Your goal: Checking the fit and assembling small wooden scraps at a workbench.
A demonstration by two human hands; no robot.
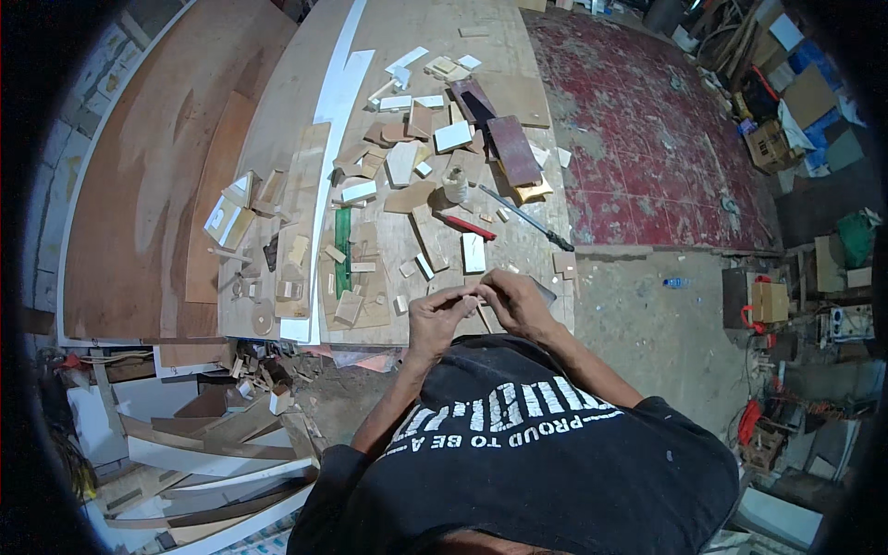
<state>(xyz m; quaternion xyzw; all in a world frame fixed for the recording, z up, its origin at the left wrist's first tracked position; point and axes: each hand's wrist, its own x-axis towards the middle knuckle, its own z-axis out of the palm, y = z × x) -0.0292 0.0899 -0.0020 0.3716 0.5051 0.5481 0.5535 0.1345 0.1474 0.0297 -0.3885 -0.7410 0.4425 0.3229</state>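
While the left hand and right hand meet tip to tip, apparently for fine control, I cannot tell whether they pinch anything; a white-faced block lies just beyond, probably for easy reach.

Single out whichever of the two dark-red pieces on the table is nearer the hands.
The dark-red piece next to the yellow item, by the right edge of the table; the other dark-red piece lies farther up the table.

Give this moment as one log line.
left hand: close beside right hand | held item: unclear | on table: white block, red tool, green strip
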